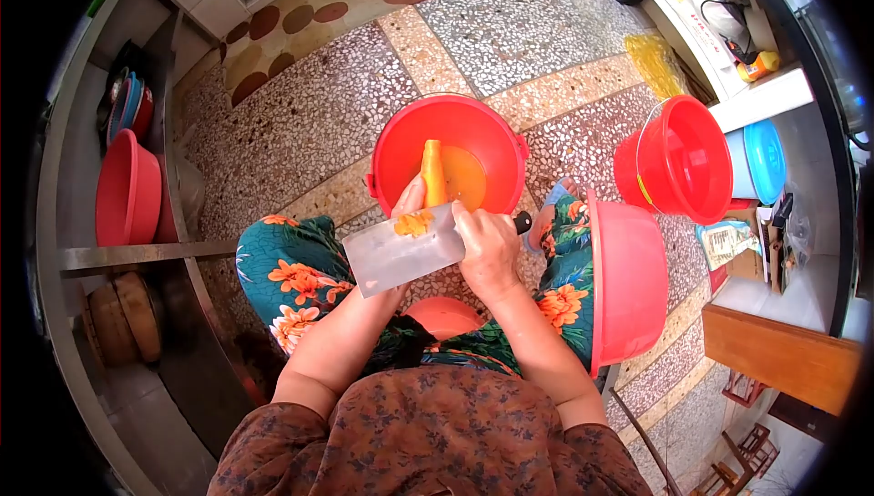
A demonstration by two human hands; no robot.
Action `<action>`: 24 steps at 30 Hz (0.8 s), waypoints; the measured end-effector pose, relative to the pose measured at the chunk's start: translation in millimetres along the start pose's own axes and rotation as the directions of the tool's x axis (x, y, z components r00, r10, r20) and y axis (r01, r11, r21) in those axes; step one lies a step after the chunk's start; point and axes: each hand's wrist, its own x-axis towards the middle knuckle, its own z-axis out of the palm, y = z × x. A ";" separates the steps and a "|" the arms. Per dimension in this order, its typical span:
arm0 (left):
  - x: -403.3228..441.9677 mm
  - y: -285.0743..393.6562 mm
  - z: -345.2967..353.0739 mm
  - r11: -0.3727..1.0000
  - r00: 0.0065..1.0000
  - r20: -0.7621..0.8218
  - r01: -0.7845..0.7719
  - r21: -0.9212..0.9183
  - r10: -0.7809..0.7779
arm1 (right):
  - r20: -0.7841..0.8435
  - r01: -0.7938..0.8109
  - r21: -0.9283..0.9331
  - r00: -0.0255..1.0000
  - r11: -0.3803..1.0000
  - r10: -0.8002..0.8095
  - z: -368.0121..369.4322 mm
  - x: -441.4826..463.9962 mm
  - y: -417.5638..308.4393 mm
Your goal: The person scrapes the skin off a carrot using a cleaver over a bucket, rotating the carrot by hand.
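My right hand [489, 248] grips a cleaver [387, 264] close to its black handle, the broad blade pointing left. Orange shavings [413, 224] stick to the blade. My left hand [411, 197], partly hidden behind the blade, holds a long orange vegetable [432, 168], thick like a large carrot; its exact kind is unclear. It is tilted over a red basin [390, 145] on the floor between my legs. Orange-tinted liquid lies in the bottom of that basin.
A pink basin [633, 286] stands on edge by my right leg. Farther right are a red bucket [701, 159] and a blue-lidded container [765, 161]. Left, a metal shelf [155, 257] holds another red basin [127, 188] and a wooden round item [127, 318].
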 end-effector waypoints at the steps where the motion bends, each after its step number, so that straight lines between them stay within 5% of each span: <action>1: -0.4 -0.4 0.9 1.000 1.000 0.016 0.008 -0.014 -0.008 | -0.008 0.000 -0.003 1.000 1.000 0.000 0.8 -0.1 0.6; 14: -11.4 -3.3 11.4 0.976 0.997 0.031 0.079 -0.201 -0.074 | -0.072 0.004 -0.051 0.997 0.999 -0.007 5.2 3.5 8.5; 16: -12.3 -9.6 16.0 0.998 0.926 -0.375 -0.012 0.062 0.034 | -0.082 -0.039 -0.101 0.996 0.994 0.031 6.4 3.4 12.2; 20: -12.8 -11.0 16.5 1.000 0.940 -0.341 0.003 0.024 0.005 | -0.037 -0.107 -0.080 0.994 0.991 0.105 5.2 3.0 16.1; 24: -10.5 -6.0 22.1 0.973 0.921 -0.386 0.038 0.229 0.055 | -0.081 -0.301 0.111 0.947 0.947 0.310 9.2 1.9 19.4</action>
